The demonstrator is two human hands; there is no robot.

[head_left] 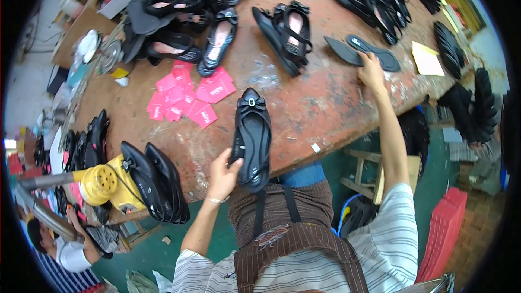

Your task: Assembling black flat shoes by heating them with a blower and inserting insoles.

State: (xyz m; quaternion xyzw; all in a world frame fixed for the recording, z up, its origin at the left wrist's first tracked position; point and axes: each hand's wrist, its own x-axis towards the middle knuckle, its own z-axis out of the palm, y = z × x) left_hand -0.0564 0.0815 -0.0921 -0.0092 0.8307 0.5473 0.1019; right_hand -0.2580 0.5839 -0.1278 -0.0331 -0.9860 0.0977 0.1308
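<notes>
A: Where's the black shoe (253, 138) with the bow?
B: Near the middle of the frame, toe toward the top, its inside facing up. The left grip (221, 176) pinches its heel end from the left side, thumb over the rim.
A: And the right grip (371, 73)?
B: Reaching to the upper right, fingertips at two dark grey insoles (388, 58) on the tabletop (336, 111). I cannot tell whether it pinches one or only touches.
A: What lies around them?
B: Pink cards (214, 88) are scattered to the upper left of the shoe. Strapped black sandals (294, 30) sit at upper centre, left of the insoles, and a pale yellow paper (427, 58) lies to their right. At lower left, another black pair (144, 179) stands beside a yellow machine (97, 184).
</notes>
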